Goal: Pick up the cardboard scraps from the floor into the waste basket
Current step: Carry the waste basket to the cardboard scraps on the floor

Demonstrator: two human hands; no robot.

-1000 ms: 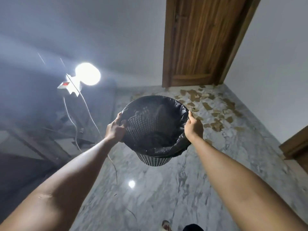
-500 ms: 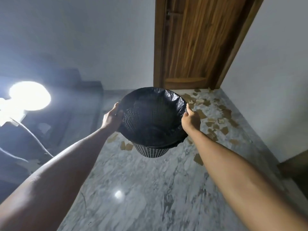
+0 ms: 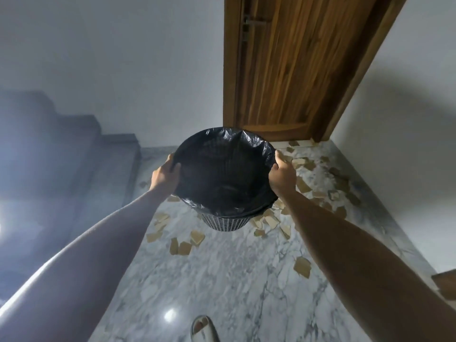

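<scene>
Since a second ago the bright lamp has slid out of view at the left, the wooden door looms larger, and more scraps show on the near floor; the basket is carried closer to them.

Waste basket: held in the air between both hands, over the marble floor, mouth tipped toward the person. Black liner bag folded over the rim, apparently with nothing in it. Left hand grips the left rim, fingers curled over the liner; right hand grips the right rim likewise. Judged light, with stiff mesh walls. The liner is thin and slick, so the grip is best kept on the rim itself, not on loose plastic.

Cardboard scraps: tan, flat, torn pieces lying on the floor. One cluster lies just near of the basket on the left, a thicker scatter runs right toward the far corner by the door, and a lone piece lies near right. Likely very light and stiff enough to pinch by an edge, but lying flat on polished stone they may slide before they lift.

Room: open floor near of the scraps, enough to set the basket down. White wall bounds the right; dark steps bound the left. A sandalled foot shows at the near edge.
</scene>
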